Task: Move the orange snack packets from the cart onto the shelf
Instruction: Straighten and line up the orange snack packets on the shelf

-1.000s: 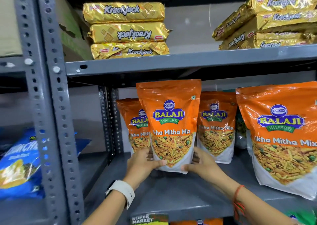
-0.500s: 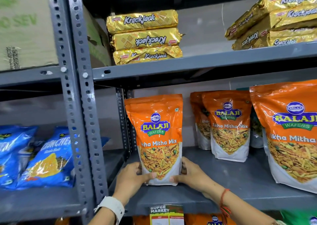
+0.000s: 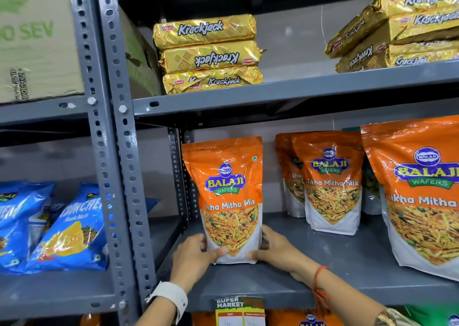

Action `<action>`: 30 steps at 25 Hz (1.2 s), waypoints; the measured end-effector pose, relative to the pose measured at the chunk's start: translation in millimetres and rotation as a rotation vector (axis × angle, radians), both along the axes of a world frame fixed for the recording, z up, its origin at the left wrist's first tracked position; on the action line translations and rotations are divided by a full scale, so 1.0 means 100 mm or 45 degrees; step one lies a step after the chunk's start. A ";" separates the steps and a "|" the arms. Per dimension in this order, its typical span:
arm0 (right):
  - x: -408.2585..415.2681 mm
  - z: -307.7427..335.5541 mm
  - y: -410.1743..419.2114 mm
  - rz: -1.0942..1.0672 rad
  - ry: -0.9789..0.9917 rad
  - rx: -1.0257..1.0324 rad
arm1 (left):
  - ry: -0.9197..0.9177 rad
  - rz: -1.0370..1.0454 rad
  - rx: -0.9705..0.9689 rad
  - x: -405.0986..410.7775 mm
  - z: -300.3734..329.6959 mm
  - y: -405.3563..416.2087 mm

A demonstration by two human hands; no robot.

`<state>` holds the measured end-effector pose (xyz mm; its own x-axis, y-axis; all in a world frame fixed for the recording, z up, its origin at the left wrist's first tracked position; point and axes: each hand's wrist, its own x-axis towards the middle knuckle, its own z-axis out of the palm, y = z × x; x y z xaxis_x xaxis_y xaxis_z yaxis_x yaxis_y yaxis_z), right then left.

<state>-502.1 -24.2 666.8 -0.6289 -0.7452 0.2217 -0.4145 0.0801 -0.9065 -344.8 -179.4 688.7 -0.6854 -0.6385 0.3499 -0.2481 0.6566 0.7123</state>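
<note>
Orange packet (image 3: 229, 196) stands upright on shelf (image 3: 323, 276), both hands gripping its base.

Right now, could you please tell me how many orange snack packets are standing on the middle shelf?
4: one held by both hands at the left, two overlapping in the centre, one large at the right edge. More may be hidden behind.

A shop: grey slotted-steel shelving (image 3: 285, 94) stocked with Krackjack biscuit packs (image 3: 206, 52) above the hands, a "Super Market" price tag (image 3: 239, 309) below.
</note>
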 end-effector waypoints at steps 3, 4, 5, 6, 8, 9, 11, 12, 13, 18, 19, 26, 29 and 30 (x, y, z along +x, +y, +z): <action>0.02 0.03 0.00 0.005 0.001 0.022 | 0.011 -0.003 0.023 0.02 0.00 0.03; 0.04 0.04 0.00 0.001 0.009 0.029 | 0.015 -0.001 0.021 0.03 0.00 0.04; 0.06 0.05 0.02 -0.006 0.012 0.035 | 0.022 0.005 0.018 0.05 0.01 0.05; 0.08 0.06 0.04 -0.015 0.006 0.025 | 0.050 0.023 0.013 0.07 0.03 0.08; 0.14 0.08 0.10 -0.040 -0.015 -0.026 | 0.198 0.080 0.019 0.15 0.10 0.15; 0.19 0.11 0.15 -0.075 -0.021 -0.053 | 0.315 0.080 0.034 0.18 0.16 0.20; 0.25 0.19 0.30 -0.187 -0.028 -0.136 | 0.494 -0.014 0.068 0.20 0.29 0.36; 0.27 0.24 0.39 -0.247 -0.026 -0.210 | 0.536 -0.085 0.090 0.17 0.36 0.47; 0.29 0.30 0.50 -0.304 -0.018 -0.287 | 0.557 -0.157 0.120 0.11 0.41 0.58; 0.10 0.48 0.98 -0.617 0.079 -0.519 | 0.502 -0.460 0.216 -0.47 0.56 1.12; 0.01 0.49 1.05 -0.666 0.094 -0.528 | 0.473 -0.503 0.244 -0.62 0.57 1.20; -0.83 0.17 1.18 -0.865 0.022 -0.409 | 0.077 -0.576 0.441 -1.77 0.29 1.26; -1.15 0.10 1.17 -0.943 -0.202 -0.301 | -0.095 -0.600 0.422 -2.25 0.13 1.15; -1.26 0.07 1.16 -0.960 -0.264 -0.325 | -0.124 -0.627 0.443 -2.36 0.11 1.16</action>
